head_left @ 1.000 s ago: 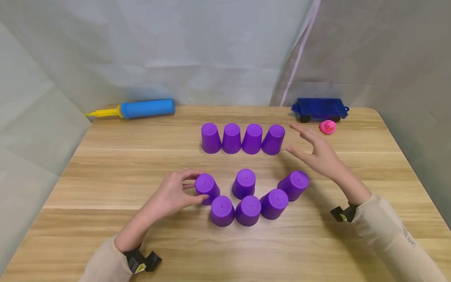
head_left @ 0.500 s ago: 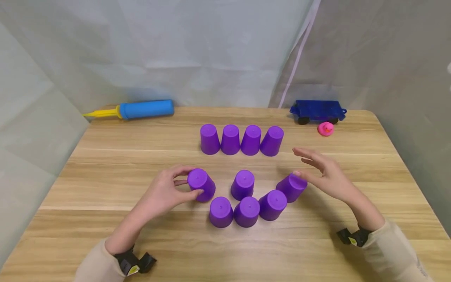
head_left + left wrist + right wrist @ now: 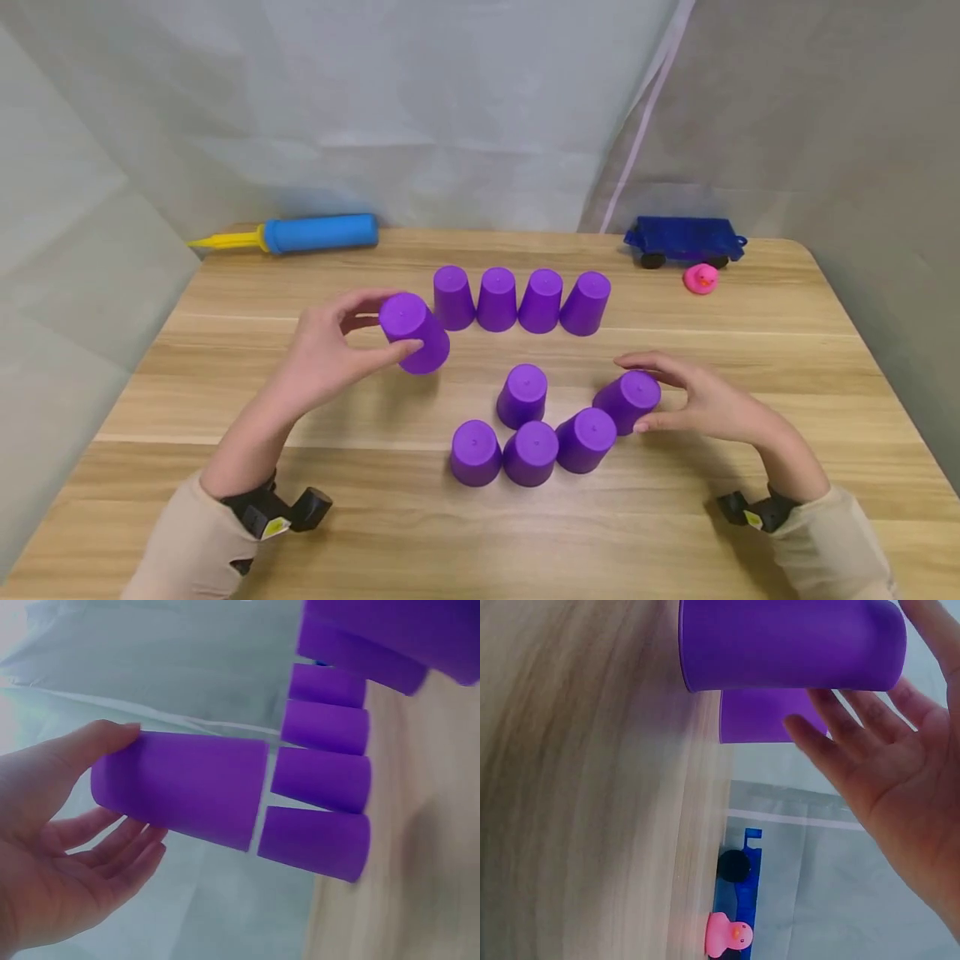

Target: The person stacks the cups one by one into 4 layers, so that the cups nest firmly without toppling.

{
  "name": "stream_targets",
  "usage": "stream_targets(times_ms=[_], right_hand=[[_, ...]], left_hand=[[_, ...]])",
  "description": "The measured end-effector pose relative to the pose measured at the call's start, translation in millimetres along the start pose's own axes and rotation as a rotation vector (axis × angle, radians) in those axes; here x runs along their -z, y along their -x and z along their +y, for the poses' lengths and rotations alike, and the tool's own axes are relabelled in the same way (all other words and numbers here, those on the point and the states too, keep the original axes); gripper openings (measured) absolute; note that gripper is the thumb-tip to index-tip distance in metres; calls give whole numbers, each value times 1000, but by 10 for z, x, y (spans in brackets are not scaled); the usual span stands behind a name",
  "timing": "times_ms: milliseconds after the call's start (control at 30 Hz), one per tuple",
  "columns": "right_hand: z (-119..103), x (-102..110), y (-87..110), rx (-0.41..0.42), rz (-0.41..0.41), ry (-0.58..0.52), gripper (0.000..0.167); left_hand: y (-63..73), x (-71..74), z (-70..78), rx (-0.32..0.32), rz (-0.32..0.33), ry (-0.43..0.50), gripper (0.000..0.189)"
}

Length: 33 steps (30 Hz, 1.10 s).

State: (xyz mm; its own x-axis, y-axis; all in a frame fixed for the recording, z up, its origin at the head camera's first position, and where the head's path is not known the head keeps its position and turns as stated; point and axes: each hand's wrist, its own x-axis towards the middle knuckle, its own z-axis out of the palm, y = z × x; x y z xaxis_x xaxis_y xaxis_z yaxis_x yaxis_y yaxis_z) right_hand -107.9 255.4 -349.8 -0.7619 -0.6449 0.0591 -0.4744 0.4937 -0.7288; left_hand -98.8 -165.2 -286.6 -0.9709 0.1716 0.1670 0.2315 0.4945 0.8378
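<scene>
My left hand holds an upside-down purple cup, thumb on the near side and fingers behind. The left wrist view shows this cup gripped near its closed end, raised and slightly tilted. My right hand is at the rightmost cup of the near group, its thumb and fingers apart on either side. In the right wrist view the fingers of the hand spread beside and behind that cup. Three more inverted cups stand in a front line, including a middle cup, with a single cup behind them.
Several inverted purple cups stand in a back row, ending in a right-hand cup. At the table's far edge lie a blue and yellow hand pump, a dark blue toy wagon and a pink rubber duck. Grey cloth hangs behind.
My left hand has carried its cup off the near group, leftward and up toward the back row. My right hand has come down from beside the back row to the rightmost near cup.
</scene>
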Motion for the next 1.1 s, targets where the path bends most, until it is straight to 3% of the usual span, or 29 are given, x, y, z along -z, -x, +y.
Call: stream_targets(times_ms=[133, 333, 500, 700, 900, 1100], right_hand=[[4, -12, 17, -13, -2, 16, 67], [14, -26, 51, 1, 6, 15, 67], [37, -41, 59, 19, 8, 30, 61], [101, -47, 63, 31, 6, 37, 54], [127, -40, 70, 22, -2, 8, 52], [123, -40, 58, 31, 7, 45, 52]], left_hand=[[-142, 2, 50, 72, 21, 54, 55], [-372, -102, 57, 44, 67, 147, 53], [-560, -172, 43, 4, 105, 123, 55], [-760, -245, -42, 77, 133, 132, 62], [-944, -317, -92, 100, 121, 120, 64], [-1042, -334, -152, 112, 111, 98, 63]])
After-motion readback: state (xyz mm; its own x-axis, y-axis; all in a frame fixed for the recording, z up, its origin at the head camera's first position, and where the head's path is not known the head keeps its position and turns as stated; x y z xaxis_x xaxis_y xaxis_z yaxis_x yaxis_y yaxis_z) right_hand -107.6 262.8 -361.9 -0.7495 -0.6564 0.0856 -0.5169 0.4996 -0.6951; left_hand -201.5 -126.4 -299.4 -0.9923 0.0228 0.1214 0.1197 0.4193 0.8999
